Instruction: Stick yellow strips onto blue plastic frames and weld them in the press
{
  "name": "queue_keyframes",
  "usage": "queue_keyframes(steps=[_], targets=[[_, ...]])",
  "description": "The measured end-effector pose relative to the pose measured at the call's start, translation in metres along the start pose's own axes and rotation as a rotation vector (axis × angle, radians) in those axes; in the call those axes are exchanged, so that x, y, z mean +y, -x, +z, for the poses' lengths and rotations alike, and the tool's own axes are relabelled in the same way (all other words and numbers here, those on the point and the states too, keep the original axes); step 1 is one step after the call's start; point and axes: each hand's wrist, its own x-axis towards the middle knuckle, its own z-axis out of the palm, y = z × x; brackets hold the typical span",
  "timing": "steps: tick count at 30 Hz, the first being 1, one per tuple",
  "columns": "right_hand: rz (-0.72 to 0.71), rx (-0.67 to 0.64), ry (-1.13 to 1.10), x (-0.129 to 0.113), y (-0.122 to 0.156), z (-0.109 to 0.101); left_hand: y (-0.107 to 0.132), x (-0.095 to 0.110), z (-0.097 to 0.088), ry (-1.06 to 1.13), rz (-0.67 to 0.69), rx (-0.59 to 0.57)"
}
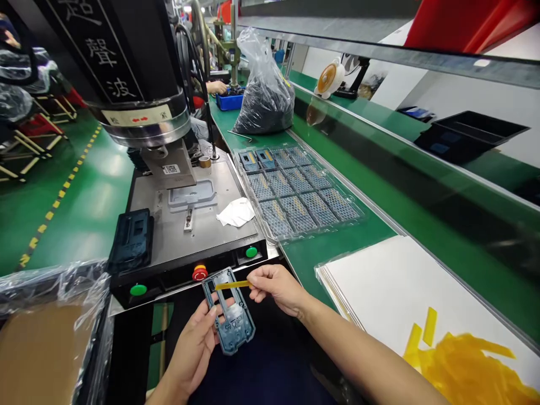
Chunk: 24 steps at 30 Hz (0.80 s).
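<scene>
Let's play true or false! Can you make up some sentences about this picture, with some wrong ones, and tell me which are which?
1. The left hand holds a casing. True.
2. The bag stands inside the tray. False: the bag stands on the bench, beyond the tray.
3. The right hand pinches a yellow strip. True.
4. The stop button is blue. False: it is red.
5. The machine has green buttons in front. True.
6. The pile of strips lies on the floor. False: it lies on white sheets.

Bare left forearm (172, 387), bare right forearm (358, 346), dark navy clothing (270, 365)
</scene>
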Motion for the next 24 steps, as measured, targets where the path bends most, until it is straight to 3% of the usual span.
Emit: queue_keyframes(steps=[4, 9, 21, 24], targets=[[-0.051, 0.005, -0.007, -0.001, 0.004, 0.002, 0.000, -0.001, -0.001, -0.008, 0.001, -0.024], [-0.111, 0.140, 0.121, 0.002, 0.001, 0.002, 0.002, -0.002, 0.001, -0.029, -0.032, -0.027], [-0.009, 0.188, 0.112, 0.014, -0.006, -0.003, 0.003, -0.001, 0.002, -0.043, -0.039, -0.041], [-0.108, 0.204, 0.225, 0.015, -0.003, -0.003, 0.002, -0.003, 0.001, -0.035, -0.039, -0.035]])
